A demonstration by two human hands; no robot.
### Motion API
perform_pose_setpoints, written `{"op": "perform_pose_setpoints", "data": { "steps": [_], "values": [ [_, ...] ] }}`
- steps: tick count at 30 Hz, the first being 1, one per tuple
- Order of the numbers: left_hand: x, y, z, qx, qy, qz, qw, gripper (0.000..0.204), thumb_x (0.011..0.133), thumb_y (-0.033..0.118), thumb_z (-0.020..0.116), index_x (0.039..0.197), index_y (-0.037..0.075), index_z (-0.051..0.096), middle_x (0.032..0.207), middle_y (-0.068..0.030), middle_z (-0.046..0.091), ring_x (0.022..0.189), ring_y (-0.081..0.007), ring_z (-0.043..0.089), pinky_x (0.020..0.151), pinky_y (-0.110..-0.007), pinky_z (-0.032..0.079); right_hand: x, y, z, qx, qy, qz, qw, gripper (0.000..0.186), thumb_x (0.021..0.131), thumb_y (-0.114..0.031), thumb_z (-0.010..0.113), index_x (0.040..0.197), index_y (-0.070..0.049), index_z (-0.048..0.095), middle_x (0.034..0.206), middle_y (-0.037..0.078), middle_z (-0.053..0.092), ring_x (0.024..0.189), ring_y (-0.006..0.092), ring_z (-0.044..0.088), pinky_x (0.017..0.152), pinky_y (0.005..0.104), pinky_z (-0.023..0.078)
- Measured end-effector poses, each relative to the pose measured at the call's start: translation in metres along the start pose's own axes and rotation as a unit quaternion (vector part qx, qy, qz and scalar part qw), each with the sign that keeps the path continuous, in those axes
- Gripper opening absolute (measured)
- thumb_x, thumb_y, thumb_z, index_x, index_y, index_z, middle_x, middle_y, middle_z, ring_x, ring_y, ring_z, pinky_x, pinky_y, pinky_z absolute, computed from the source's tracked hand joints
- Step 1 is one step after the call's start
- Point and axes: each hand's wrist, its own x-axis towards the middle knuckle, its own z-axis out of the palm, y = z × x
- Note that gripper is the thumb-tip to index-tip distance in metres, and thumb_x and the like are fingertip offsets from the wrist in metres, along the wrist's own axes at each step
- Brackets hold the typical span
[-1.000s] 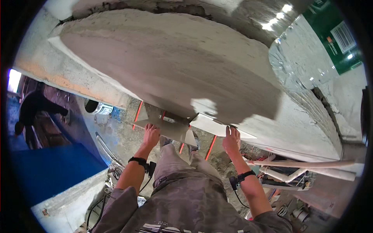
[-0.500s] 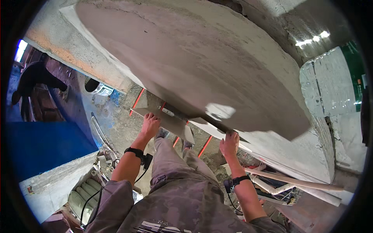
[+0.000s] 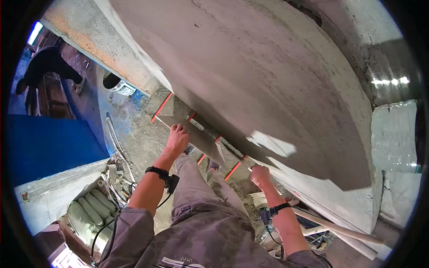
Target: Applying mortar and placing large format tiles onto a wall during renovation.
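My left hand (image 3: 178, 139) is closed on the near edge of a flat grey board (image 3: 203, 142), which is tilted in front of my legs. My right hand (image 3: 260, 175) is closed in a fist around a thin-edged tool that looks like a plastering trowel (image 3: 245, 164). Seen nearly edge-on, its blade is mostly hidden. Both hands are close to the lower edge of a large grey plastered wall (image 3: 250, 80), whose surface is partly in shadow. A bright patch (image 3: 273, 145) shows on it above my right hand.
Red bars (image 3: 233, 171) lie below around my feet. A bucket (image 3: 120, 85) stands at the left, past a blue panel (image 3: 49, 149). Another person (image 3: 51, 62) bends over farther off. Pale pipes (image 3: 330, 225) lie at lower right, full sacks (image 3: 89, 210) at lower left.
The view has shifted, so the wall appears farther right. My right hand has come down and away from the wall with its tool. My left hand still holds the board.
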Motion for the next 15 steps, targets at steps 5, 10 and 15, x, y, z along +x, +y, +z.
{"op": "perform_pose_setpoints", "data": {
  "steps": [5, 10, 15],
  "values": [
    [0.004, 0.0, 0.0, 0.007, -0.007, -0.009, 1.0, 0.009, 0.074, 0.018, 0.062, 0.077, 0.013, 0.069, 0.087, -0.0045, 0.06, 0.1, -0.0257, 0.053, 0.094, -0.044, 0.039, 0.006, 0.006, -0.014, -0.025, 0.011, -0.05, 0.998, 0.015, 0.078, -0.018, 0.062, 0.084, -0.01, 0.073, 0.081, 0.015, 0.07, 0.082, 0.0313, 0.07, 0.073, 0.0441, 0.056],
    [0.009, 0.001, -0.002, 0.023, -0.005, -0.009, 1.0, 0.008, 0.074, 0.02, 0.062, 0.076, 0.016, 0.069, 0.086, -0.0038, 0.06, 0.097, -0.0244, 0.053, 0.092, -0.042, 0.039, 0.003, 0.004, -0.021, -0.007, 0.008, -0.032, 0.999, 0.016, 0.078, -0.018, 0.063, 0.085, -0.008, 0.073, 0.082, 0.016, 0.07, 0.081, 0.0337, 0.07, 0.073, 0.0442, 0.056],
    [0.016, 0.001, -0.003, 0.023, -0.008, -0.005, 1.0, 0.009, 0.074, 0.021, 0.061, 0.075, 0.016, 0.069, 0.085, -0.0035, 0.06, 0.097, -0.0239, 0.053, 0.092, -0.042, 0.039, 0.003, 0.01, -0.016, -0.006, 0.013, -0.033, 0.999, 0.017, 0.077, -0.017, 0.062, 0.085, -0.008, 0.073, 0.082, 0.016, 0.07, 0.08, 0.0342, 0.07, 0.073, 0.0447, 0.056]
  ]
}}
